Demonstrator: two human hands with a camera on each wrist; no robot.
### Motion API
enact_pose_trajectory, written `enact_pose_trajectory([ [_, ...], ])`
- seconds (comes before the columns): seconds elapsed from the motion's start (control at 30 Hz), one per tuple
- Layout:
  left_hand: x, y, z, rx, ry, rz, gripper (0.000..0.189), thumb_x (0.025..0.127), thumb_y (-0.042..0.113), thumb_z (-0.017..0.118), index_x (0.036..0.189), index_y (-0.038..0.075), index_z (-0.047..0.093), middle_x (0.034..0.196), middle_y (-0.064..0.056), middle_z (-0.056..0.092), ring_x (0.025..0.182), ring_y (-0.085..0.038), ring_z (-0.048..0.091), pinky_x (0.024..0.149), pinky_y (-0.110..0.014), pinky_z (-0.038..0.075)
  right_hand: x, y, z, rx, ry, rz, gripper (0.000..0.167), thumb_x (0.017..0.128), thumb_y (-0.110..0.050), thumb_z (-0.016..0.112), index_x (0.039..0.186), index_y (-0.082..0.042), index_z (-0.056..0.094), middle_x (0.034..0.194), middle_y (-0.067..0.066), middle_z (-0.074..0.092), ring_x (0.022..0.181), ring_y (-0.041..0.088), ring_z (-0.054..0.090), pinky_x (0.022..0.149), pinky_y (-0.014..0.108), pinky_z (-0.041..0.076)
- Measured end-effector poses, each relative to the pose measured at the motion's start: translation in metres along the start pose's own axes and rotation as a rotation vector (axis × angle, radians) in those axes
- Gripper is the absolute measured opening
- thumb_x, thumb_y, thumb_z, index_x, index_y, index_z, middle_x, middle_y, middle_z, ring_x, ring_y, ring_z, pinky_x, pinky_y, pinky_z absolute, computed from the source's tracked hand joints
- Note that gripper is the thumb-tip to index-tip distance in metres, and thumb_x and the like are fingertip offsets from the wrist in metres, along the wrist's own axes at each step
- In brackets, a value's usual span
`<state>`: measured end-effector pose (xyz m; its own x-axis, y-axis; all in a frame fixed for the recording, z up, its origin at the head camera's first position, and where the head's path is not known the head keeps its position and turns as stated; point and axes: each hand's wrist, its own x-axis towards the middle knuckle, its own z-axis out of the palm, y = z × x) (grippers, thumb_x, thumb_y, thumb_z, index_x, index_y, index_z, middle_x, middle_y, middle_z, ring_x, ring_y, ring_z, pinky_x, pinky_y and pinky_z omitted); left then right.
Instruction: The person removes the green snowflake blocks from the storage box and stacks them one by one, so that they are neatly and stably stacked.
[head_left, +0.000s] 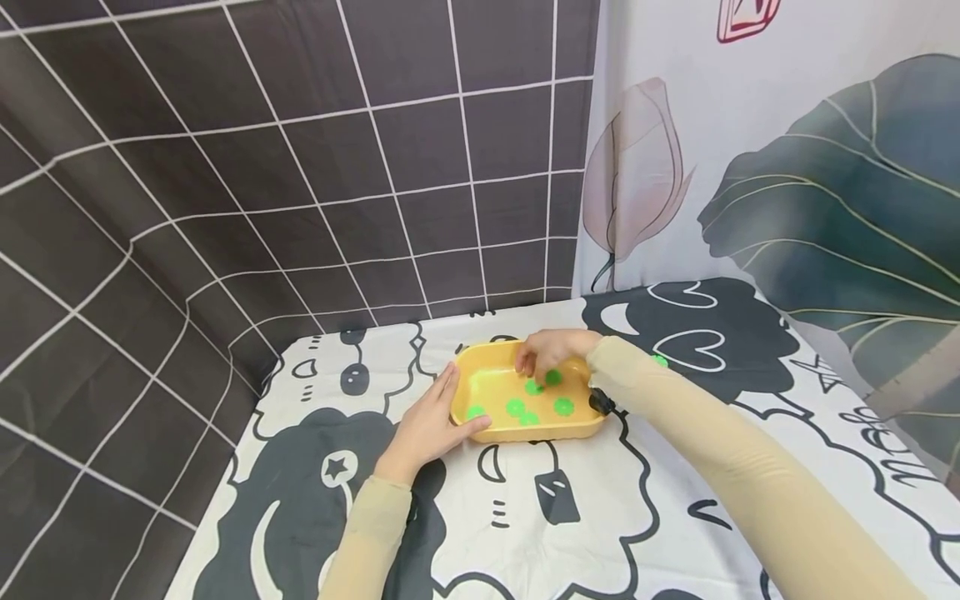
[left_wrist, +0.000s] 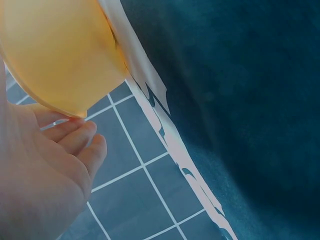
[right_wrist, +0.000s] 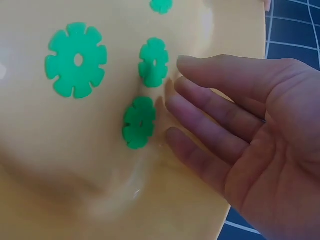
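Observation:
A yellow tray [head_left: 525, 433] with rounded corners holds several flat green notched discs [head_left: 563, 407], each with a small hole in the middle. At its left end, my left hand [head_left: 431, 429] holds the rim, the thumb over the front edge and the fingers along the outside. The left wrist view shows those fingers [left_wrist: 82, 135] loosely bent at the tray's edge. My right hand [head_left: 553, 350] reaches down into the tray's far side. In the right wrist view its thumb and fingers stand apart with nothing between them, close beside two green discs [right_wrist: 139, 122].
The tray stands on a white cloth [head_left: 480, 542] with black cartoon prints. One more green disc [head_left: 660, 361] lies on the cloth, right of the tray, partly behind the right sleeve. A dark gridded curtain [head_left: 420, 150] and a flower-printed curtain [head_left: 645, 167] hang behind.

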<state>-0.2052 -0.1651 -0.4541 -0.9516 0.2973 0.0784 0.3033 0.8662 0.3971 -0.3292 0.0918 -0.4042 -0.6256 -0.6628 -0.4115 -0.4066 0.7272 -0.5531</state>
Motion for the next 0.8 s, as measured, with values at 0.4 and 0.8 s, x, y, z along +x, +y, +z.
enact_pose_trajectory([
  [0.4,0.001,-0.001,-0.001,0.005,-0.002,0.002,0.110,0.085,0.081,0.052,0.161,0.008,0.022,0.168,-0.004,0.017,0.149,-0.027,0.030,0.115,-0.047,0.036,0.000,0.001,0.006,-0.021,-0.016,0.012,0.040,0.076,0.000,0.081,0.113,-0.009,0.070,0.103,0.001,0.063,0.094,0.015,0.054,0.087,0.026,0.046],
  [0.8,-0.001,0.001,-0.001,-0.007,-0.010,-0.013,0.108,0.085,0.079,0.055,0.161,0.008,0.022,0.168,-0.004,0.017,0.149,-0.029,0.031,0.114,-0.048,0.036,0.006,-0.007,0.013,-0.153,-0.063,0.000,0.031,0.075,0.003,0.083,0.100,-0.008,0.067,0.088,0.005,0.058,0.078,0.014,0.049,0.067,0.022,0.042],
])
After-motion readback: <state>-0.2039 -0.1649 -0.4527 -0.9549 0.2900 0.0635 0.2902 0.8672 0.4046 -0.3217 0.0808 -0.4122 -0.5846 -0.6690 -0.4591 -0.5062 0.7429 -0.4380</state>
